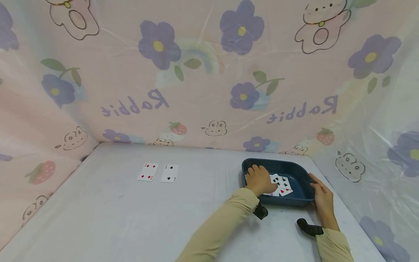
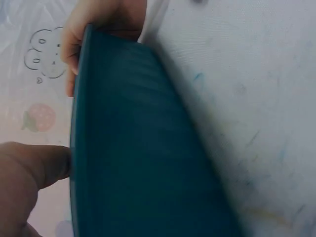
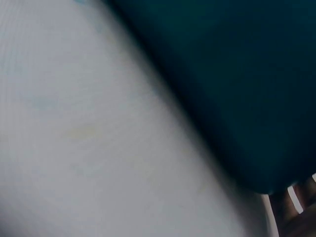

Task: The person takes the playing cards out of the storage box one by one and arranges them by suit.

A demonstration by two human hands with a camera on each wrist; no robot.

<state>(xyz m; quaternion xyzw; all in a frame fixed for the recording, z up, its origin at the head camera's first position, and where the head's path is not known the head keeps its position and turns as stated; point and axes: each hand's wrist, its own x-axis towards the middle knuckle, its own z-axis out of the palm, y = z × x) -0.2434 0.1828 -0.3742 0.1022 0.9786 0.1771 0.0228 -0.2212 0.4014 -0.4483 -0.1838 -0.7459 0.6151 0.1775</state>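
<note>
A dark teal plastic basin [image 1: 302,182] stands on the right of the table with several loose playing cards [image 1: 284,182] in it, clubs and a red heart among the faces showing. My left hand [image 1: 260,181] reaches over the near rim onto the cards at the basin's left, thumb spread from the fingers and covering part of the pile. At the basin's right end, my right hand [image 1: 323,200] grips the rim. The left wrist view has the left thumb [image 2: 52,163] beside the rim and the right hand [image 2: 106,17] at the far end.
Two playing cards lie face up side by side at the left back of the white table [image 1: 114,218]: a four of diamonds [image 1: 148,171] and a two of spades [image 1: 170,173]. A patterned curtain [image 1: 196,83] closes off the back and both sides, close to the basin's right.
</note>
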